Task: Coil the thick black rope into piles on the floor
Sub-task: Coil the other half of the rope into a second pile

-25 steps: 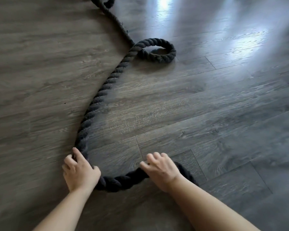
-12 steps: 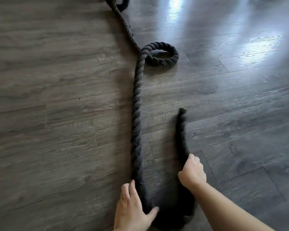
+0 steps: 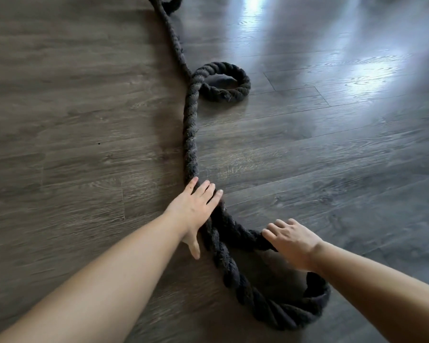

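A thick black twisted rope (image 3: 190,134) runs from the top edge down the middle of the floor, with a small loop (image 3: 223,81) partway along. Near me it bends into a wider loop (image 3: 278,310) under my right forearm. My left hand (image 3: 196,209) lies flat on the rope where two strands meet, fingers stretched forward. My right hand (image 3: 292,241) rests on the rope's curved end piece, fingers bent over it.
Dark grey wood-look planks (image 3: 72,144) cover the whole floor. Bright window glare (image 3: 357,70) lies on the boards at the upper right. Another bit of rope curls at the top edge (image 3: 171,3).
The rope's end, which stood out straight ahead, has been folded back against the long strand, closing a loop. My left hand slid forward along the rope; my right hand came nearer.
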A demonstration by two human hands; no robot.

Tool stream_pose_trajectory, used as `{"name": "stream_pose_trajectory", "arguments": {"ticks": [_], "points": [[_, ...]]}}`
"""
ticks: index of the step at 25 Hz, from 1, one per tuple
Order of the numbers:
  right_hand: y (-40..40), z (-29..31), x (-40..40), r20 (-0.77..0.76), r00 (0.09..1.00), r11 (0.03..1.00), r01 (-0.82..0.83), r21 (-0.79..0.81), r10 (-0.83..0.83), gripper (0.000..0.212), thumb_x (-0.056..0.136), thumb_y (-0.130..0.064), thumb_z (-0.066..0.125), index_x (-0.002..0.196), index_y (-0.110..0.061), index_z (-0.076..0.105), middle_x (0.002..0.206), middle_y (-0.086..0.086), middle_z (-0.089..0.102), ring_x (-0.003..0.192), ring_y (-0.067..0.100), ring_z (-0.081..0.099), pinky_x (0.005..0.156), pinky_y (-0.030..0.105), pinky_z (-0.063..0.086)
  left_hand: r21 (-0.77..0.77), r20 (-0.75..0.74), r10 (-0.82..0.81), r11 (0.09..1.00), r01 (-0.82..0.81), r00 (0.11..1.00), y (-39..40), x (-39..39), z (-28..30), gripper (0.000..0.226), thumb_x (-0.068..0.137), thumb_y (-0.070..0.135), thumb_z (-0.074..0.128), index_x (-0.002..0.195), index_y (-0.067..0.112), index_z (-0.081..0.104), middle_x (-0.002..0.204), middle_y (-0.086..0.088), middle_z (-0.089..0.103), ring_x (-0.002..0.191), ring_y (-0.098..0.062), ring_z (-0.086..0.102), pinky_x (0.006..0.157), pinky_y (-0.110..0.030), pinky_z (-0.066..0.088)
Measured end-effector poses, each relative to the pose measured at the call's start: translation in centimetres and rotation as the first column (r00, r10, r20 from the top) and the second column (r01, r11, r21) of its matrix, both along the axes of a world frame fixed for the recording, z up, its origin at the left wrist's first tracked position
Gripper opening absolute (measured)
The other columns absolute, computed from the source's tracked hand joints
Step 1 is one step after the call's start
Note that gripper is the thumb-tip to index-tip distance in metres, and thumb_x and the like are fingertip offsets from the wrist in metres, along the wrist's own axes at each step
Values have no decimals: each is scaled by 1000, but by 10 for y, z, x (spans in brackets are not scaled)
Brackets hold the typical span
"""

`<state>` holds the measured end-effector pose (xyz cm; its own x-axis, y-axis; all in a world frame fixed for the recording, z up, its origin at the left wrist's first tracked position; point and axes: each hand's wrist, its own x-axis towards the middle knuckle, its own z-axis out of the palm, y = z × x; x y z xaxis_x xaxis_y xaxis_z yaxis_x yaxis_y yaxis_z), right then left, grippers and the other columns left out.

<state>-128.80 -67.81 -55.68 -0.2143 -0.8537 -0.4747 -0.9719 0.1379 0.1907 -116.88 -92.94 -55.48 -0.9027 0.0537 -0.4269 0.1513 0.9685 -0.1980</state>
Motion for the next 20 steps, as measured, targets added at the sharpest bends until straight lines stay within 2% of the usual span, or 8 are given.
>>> {"name": "stream_pose_trajectory", "arguments": {"ticks": [3,7,10,12,14,15,18,20], "points": [[10,6,-9,0,1000,1000,8,26,-8,52,85,-17,49,137,-13,41,128,5,49,117,27,47,89,39,42,-11,-73,9,1000,-9,997,9,-6,-6,156,40,97,57,150,-6,16,152,-20,26,142,-38,18,120,-53,0],[15,13,-20,-32,997,997,-67,-31,66,52,74,-16,47,125,-15,52,116,7,54,105,30,54,78,42,48,53,-80,-27,998,31,996,0,-11,-8,141,44,97,56,144,1,30,144,-14,38,139,-34,31,120,-51,11],[13,16,-33,-85,935,904,307,-297,-346,34,71,-17,44,101,-17,60,96,12,57,86,36,58,63,43,50,36,-106,44,999,-41,993,19,-10,-4,127,54,96,50,132,-4,42,124,-17,52,107,-30,57,103,-50,42],[0,20,-29,160,527,446,818,-364,-835,30,83,-15,53,114,-15,51,111,14,58,103,37,57,80,44,49,23,-66,208,978,-207,976,45,-7,2,126,57,96,48,128,-9,43,120,-23,55,99,-32,61,90,-47,49],[-24,19,-10,488,-141,-214,972,-97,-861,50,89,-35,61,125,-5,41,127,18,57,119,36,54,96,41,44,36,-23,390,921,-389,921,73,-5,5,125,61,93,51,130,-11,39,120,-28,54,101,-36,61,87,-46,52],[-38,11,3,538,-257,-294,956,18,-803,65,87,-50,61,127,-3,40,131,19,56,123,36,52,101,41,42,53,-11,457,888,-456,889,86,-1,8,125,63,90,53,132,-12,37,120,-30,53,103,-37,60,87,-47,52],[-91,-1,46,547,-183,-137,983,124,-817,93,71,-78,58,130,-7,40,134,11,52,127,32,48,103,44,37,222,19,503,841,-494,864,130,23,0,102,73,74,45,128,-11,44,112,-27,54,94,-38,60,81,-48,51],[-102,-9,66,456,-47,-26,998,52,-889,82,76,-65,64,131,-10,37,136,9,46,128,29,43,101,44,38,318,135,397,850,-420,908,156,60,-7,91,58,67,60,109,-8,67,89,-22,61,70,-38,63,62,-50,54]]}}
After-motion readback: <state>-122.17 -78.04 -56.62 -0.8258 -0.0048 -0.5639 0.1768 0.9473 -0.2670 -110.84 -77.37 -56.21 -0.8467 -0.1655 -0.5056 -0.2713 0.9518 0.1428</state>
